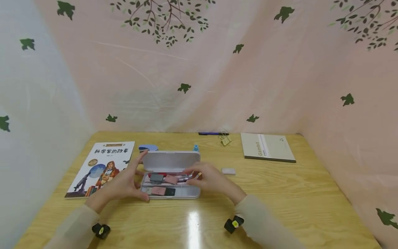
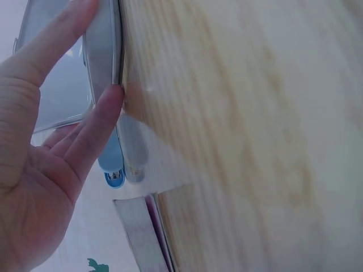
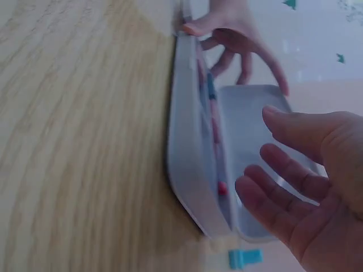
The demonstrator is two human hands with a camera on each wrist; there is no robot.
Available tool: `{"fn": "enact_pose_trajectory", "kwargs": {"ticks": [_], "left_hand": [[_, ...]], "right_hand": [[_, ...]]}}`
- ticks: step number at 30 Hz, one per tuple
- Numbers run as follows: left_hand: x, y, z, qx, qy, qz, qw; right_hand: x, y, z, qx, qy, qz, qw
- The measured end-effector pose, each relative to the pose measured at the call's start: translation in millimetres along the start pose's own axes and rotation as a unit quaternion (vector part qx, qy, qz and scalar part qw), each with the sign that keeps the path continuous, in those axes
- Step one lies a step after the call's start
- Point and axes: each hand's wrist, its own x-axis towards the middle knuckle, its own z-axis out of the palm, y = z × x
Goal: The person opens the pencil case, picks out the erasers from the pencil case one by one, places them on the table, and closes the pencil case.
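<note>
Left hand point(image 1: 122, 185) fingers straight against open pencil case point(image 1: 170, 173); right hand point(image 1: 211, 180) relaxed above.

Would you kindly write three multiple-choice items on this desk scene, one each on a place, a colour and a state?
1. Where does the notebook lie?
A. far right of the table
B. on the book
C. inside the case

2. What colour is the eraser right of the case?
A. black
B. white
C. green

3. How is the pencil case?
A. shut
B. upside down
C. open, lid up

Answers: 1 A, it lies flat near the far right corner. 2 B, a pale block on the wood. 3 C, the lid stands up, the left hand at its end and the right hand over the tray.
</note>
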Motion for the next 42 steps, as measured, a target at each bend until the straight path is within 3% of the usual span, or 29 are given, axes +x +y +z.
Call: {"fn": "enact_pose_trajectory", "kwargs": {"ticks": [8,19,27,36,42], "left_hand": [[-5.1,-3.4,-0.5,-0.009,0.002,-0.005,0.9999],[-1.6,-3.9,3.4,-0.035,-0.006,0.01,0.9993],[-1.0,-3.1,2.2,-0.039,-0.009,0.003,0.9992],[1.2,-2.3,1.2,-0.039,-0.012,-0.003,0.9992],[2.1,-2.1,1.7,-0.037,-0.012,-0.002,0.9992]], "right_hand": [[36,-6,41,-0.097,-0.01,0.041,0.994],[45,-8,52,-0.192,-0.007,0.053,0.98],[44,-10,52,-0.186,0.001,0.06,0.981],[46,-13,50,-0.216,0.0,0.043,0.975],[50,-11,47,-0.158,-0.012,0.049,0.986]]}}
